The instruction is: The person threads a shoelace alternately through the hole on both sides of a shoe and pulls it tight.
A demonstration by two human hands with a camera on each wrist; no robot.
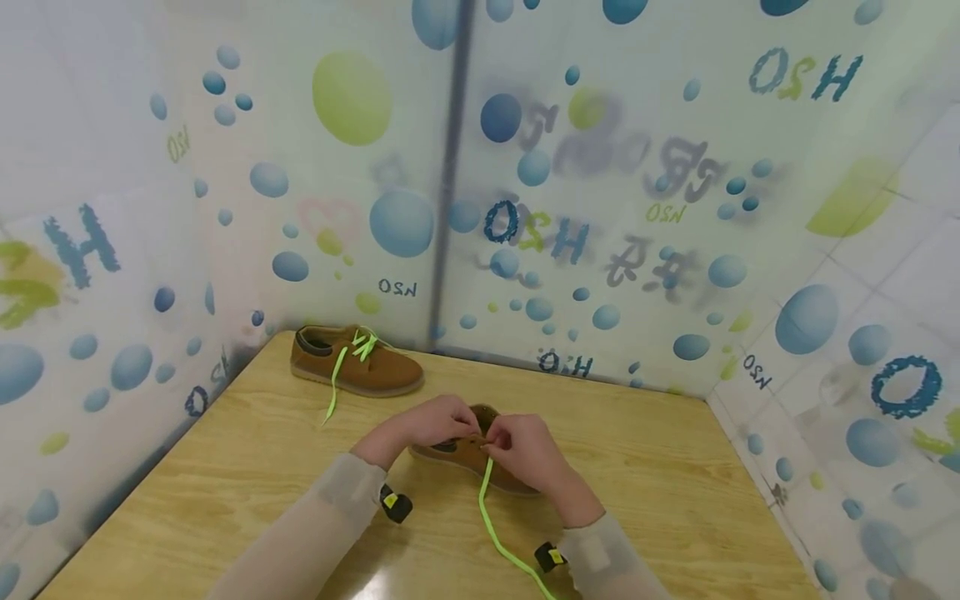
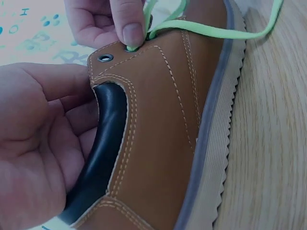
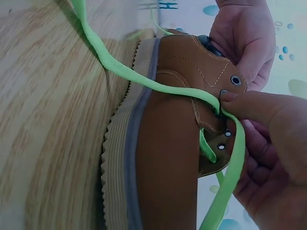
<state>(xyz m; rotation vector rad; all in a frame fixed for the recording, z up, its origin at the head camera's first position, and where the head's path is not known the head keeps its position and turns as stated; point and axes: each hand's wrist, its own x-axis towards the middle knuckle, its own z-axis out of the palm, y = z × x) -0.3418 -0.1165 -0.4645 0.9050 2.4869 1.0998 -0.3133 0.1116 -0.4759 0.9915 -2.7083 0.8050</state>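
Brown shoe (image 1: 467,458), lower centre: probably light, semi-stiff; left hand (image 1: 438,421) holds eyelet flap (image 2: 111,67), good grip spot; right hand (image 1: 525,450) pinches soft lace (image 1: 482,504).

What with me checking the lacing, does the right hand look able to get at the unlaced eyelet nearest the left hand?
Probably yes: the right hand touches the neighbouring eyelet, and nothing appears to cover the unlaced eyelet.

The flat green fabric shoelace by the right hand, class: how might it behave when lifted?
The shoelace is probably floppy, curving loosely across the brown leathery shoe. A thin, flat strip, it looks light and unlikely to roll.
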